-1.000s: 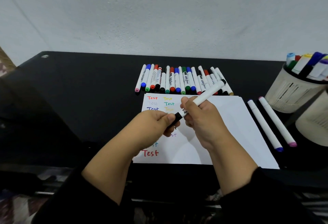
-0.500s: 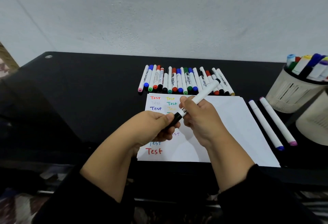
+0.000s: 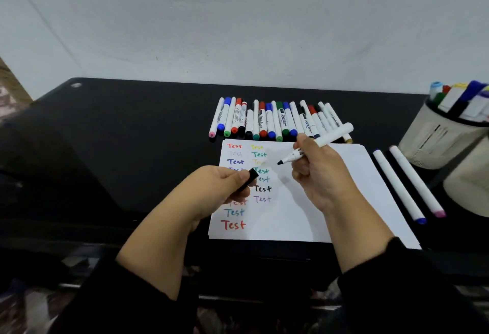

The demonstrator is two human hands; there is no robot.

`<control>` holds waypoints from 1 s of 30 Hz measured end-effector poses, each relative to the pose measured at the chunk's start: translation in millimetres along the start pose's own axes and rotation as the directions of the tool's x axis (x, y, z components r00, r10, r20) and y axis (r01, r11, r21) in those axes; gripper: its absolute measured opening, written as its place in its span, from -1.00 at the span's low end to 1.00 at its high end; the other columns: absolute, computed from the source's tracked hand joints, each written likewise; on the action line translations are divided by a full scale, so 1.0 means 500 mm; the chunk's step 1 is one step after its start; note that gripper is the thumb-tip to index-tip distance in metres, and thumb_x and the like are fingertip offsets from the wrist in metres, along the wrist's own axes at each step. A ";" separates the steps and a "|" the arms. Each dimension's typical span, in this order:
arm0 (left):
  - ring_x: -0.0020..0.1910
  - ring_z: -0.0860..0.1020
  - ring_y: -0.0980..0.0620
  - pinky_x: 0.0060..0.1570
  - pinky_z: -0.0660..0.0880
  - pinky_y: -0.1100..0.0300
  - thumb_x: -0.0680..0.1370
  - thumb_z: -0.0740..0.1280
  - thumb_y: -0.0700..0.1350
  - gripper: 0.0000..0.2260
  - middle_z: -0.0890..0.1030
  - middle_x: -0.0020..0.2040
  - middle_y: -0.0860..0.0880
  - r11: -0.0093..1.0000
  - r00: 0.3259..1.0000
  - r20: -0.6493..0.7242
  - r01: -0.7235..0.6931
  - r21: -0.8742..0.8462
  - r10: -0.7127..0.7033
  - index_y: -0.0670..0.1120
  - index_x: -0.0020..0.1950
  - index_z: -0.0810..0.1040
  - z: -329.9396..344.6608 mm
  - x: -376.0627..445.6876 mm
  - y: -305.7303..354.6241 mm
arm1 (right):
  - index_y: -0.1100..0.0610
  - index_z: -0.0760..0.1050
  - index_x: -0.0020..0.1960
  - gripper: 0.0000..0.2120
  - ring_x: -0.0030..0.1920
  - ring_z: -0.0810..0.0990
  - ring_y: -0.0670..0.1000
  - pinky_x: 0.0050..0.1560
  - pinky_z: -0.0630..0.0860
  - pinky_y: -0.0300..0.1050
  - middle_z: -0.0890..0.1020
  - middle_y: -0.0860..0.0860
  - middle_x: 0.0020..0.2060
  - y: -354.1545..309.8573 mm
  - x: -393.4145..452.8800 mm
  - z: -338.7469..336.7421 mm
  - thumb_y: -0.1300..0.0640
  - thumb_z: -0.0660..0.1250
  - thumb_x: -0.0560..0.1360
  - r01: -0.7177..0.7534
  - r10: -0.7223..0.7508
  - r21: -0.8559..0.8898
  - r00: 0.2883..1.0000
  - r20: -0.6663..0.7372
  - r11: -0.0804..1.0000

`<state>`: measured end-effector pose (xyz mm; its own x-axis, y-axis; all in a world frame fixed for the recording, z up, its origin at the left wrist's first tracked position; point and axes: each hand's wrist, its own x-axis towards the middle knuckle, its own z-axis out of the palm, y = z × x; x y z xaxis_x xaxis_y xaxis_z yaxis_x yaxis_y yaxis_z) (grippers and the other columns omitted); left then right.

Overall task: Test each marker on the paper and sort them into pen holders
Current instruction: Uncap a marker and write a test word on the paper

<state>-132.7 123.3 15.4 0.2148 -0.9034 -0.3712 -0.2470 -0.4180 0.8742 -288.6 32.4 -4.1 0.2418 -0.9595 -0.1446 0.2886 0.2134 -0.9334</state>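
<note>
Black cap (image 3: 250,179) is pinched between thumb and fingers of the left hand (image 3: 217,191), held clear above the left half of the paper (image 3: 317,196). White-barrelled marker (image 3: 321,142) is gripped by the right hand (image 3: 317,175), fingers curled round the barrel just behind the nib section; black tip is exposed, angled down and left, above the sheet and apparently not yet touching it.

Paper lies at the near edge of the black bench (image 3: 132,148), with two columns of coloured "Test" marks along its left side. Untested row of markers (image 3: 272,122) is laid side by side just beyond the paper's far edge. Two white markers (image 3: 407,185) lie beside the paper's right edge. Pen holder (image 3: 434,143), already stocked, stands at the right edge of the bench; a second holder (image 3: 468,188) is partly seen in front of it.

Handling, judged: marker is light, rigid, with smooth plastic barrel liable to slip if pinched at the tail. Best taken low on the barrel, near the nib, as now. Felt tip is soft; light pressure is advised. Cap is small and easily dropped, so a firm pinch is warranted.
</note>
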 end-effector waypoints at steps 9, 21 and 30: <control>-0.15 0.59 0.15 0.01 0.48 0.24 0.59 0.22 0.00 -0.79 0.66 -0.19 0.07 0.999 0.999 -0.027 -0.025 0.023 0.025 -0.02 0.02 0.63 -0.004 0.002 -0.005 | 0.13 0.39 -0.24 -0.77 -0.52 0.15 -0.10 -0.43 0.16 -0.23 0.23 -0.07 -0.59 -0.005 -0.021 0.001 0.11 0.23 0.59 -0.044 0.043 -0.045 0.999 -0.021 0.998; -0.05 0.56 0.05 -0.23 0.37 0.28 0.60 0.18 0.07 -0.78 0.64 -0.04 0.00 0.914 0.965 -0.182 -0.103 0.392 0.187 0.09 -0.10 0.59 0.004 -0.010 -0.027 | 0.12 0.39 -0.33 -0.72 -0.52 0.35 -0.13 -0.29 0.30 -0.17 0.51 0.00 -0.54 0.014 -0.087 -0.033 0.07 0.36 0.50 0.075 -0.131 -0.407 0.985 -0.112 0.910; -0.24 0.39 0.28 -0.32 0.27 0.39 0.59 0.22 0.05 -0.72 0.44 -0.17 0.22 0.863 0.952 -0.154 -0.163 0.479 0.266 0.12 0.29 0.50 0.018 0.000 -0.033 | 0.15 0.39 -0.30 -0.73 -0.46 0.48 -0.23 -0.35 0.38 -0.40 0.54 -0.08 -0.55 0.041 -0.097 -0.024 0.07 0.40 0.46 0.162 -0.238 -0.580 0.970 -0.057 0.799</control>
<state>-137.3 129.2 -1.8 0.2843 -0.9559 -0.0730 -0.7007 -0.2592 0.6647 -305.5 81.2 -20.2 0.1126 -0.9916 0.0632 -0.2675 -0.0915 -0.9592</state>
